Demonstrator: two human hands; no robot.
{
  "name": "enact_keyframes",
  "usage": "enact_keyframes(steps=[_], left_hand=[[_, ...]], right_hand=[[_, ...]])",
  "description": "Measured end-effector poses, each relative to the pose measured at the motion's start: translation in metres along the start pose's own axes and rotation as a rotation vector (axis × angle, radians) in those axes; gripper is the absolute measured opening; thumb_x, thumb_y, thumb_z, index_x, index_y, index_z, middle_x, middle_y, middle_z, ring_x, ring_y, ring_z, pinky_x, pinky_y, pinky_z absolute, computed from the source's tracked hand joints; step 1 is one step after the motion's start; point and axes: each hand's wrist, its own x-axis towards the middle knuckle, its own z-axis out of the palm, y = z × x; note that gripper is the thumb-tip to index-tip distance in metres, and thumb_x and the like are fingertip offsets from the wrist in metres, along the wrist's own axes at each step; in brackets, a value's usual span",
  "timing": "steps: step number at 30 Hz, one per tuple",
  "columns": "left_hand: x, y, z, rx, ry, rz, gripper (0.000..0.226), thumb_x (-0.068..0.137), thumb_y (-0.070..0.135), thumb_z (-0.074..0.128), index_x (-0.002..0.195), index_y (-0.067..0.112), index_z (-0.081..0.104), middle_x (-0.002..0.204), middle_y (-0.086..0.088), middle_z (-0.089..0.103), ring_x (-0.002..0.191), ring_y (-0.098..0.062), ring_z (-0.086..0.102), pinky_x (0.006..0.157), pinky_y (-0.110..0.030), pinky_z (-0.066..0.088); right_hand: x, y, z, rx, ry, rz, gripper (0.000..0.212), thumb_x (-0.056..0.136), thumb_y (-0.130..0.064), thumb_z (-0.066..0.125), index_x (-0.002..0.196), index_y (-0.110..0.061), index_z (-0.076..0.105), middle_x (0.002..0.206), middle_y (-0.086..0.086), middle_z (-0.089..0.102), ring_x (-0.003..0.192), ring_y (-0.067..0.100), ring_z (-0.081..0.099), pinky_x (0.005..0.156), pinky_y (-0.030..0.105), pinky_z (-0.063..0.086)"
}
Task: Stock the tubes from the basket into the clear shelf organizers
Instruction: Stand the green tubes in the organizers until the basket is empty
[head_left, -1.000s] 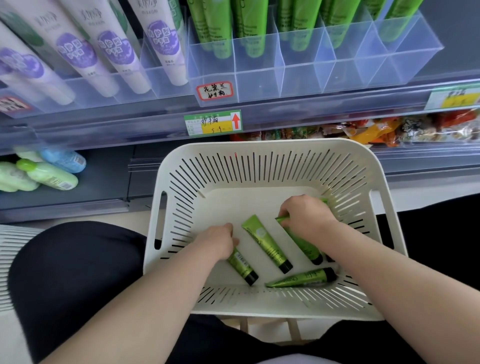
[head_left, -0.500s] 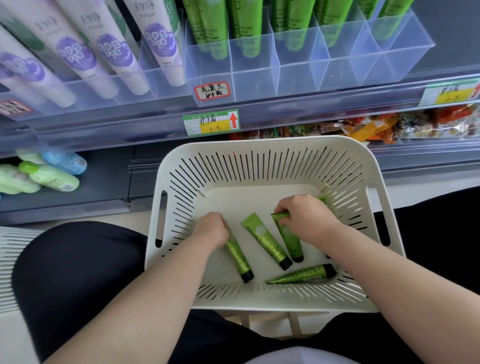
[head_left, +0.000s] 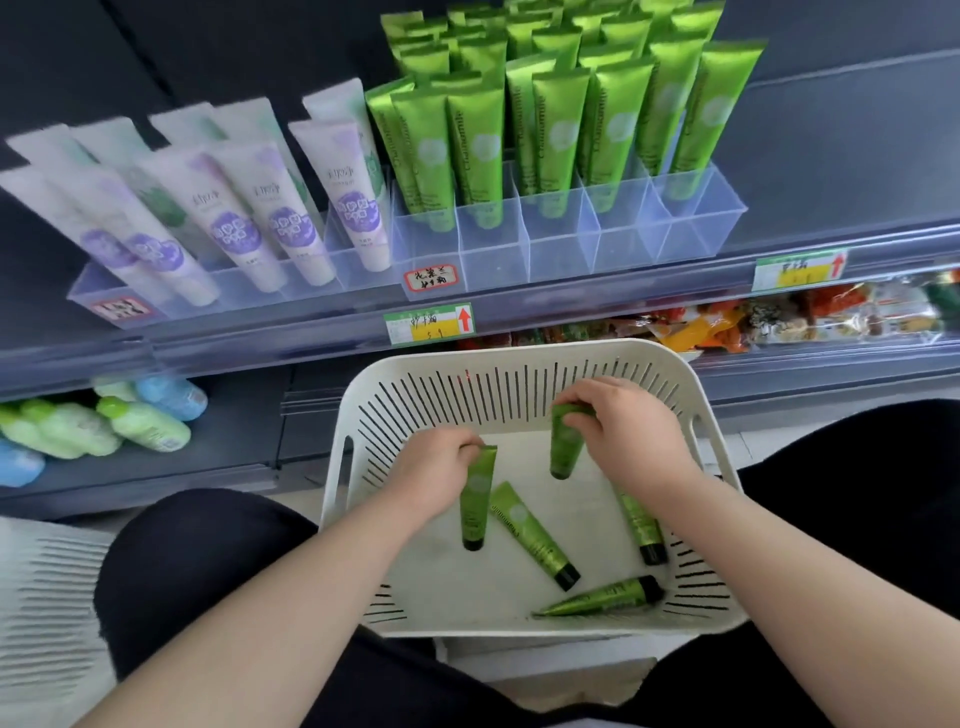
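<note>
Pickup is the step in hand. Both hands reach into the white slotted basket (head_left: 691, 387) at lower centre, each lifting a tube by its flat crimped end, black cap hanging down. Left hand (head_left: 436, 465) pinches the left-hand tube (head_left: 477, 499); right hand (head_left: 631, 434) has its fingers curled round the right-hand tube (head_left: 563, 444). Three loose tubes (head_left: 530, 530) lie on the basket floor. Next, I judge, each held tube goes up to the clear organizer (head_left: 561, 249) at upper centre, cap-down into a front cell that looks vacant. The tubes are soft, glossy metallic green, the organizer rigid transparent plastic with thin dividers.
</note>
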Motion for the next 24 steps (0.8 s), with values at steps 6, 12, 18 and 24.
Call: enact_keyframes(steps=[6,12,18,24], left_hand=[[0.011,0.067,-0.068,-0.095,0.340,0.176,0.020,0.094,0.015,0.053,0.100,0.020,0.071,0.092,0.010,0.064,0.088,-0.012,0.056,0.073,-0.020,0.034],[0.021,0.151,-0.126,-0.212,0.523,0.365,0.021,0.094,0.012,0.054,0.103,0.020,0.071,0.089,0.009,0.065,0.081,-0.011,0.059,0.070,-0.023,0.045],[0.038,0.215,-0.157,-0.252,0.602,0.440,0.021,0.095,0.016,0.052,0.106,0.024,0.069,0.087,0.010,0.064,0.079,-0.018,0.065,0.073,-0.035,0.055],[0.061,0.246,-0.164,-0.252,0.697,0.448,0.021,0.097,0.016,0.051,0.107,0.022,0.069,0.081,0.022,0.057,0.076,-0.010,0.062,0.074,-0.036,0.056]], right_hand=[[0.012,-0.011,-0.060,-0.080,0.211,-0.072,0.022,0.091,-0.018,0.054,0.107,-0.025,0.067,0.102,-0.003,0.065,0.100,0.023,0.056,0.075,0.036,0.049],[0.037,-0.022,-0.138,-0.122,0.395,-0.108,0.025,0.092,-0.015,0.051,0.110,-0.025,0.065,0.105,0.000,0.065,0.100,0.027,0.055,0.078,0.041,0.047],[0.072,-0.023,-0.209,-0.199,0.609,-0.139,0.022,0.092,-0.013,0.052,0.108,-0.021,0.064,0.103,0.006,0.063,0.100,0.033,0.052,0.077,0.044,0.046],[0.107,-0.004,-0.211,-0.303,0.546,-0.110,0.027,0.091,-0.009,0.050,0.113,-0.021,0.059,0.106,0.004,0.060,0.101,0.029,0.048,0.074,0.037,0.035]])
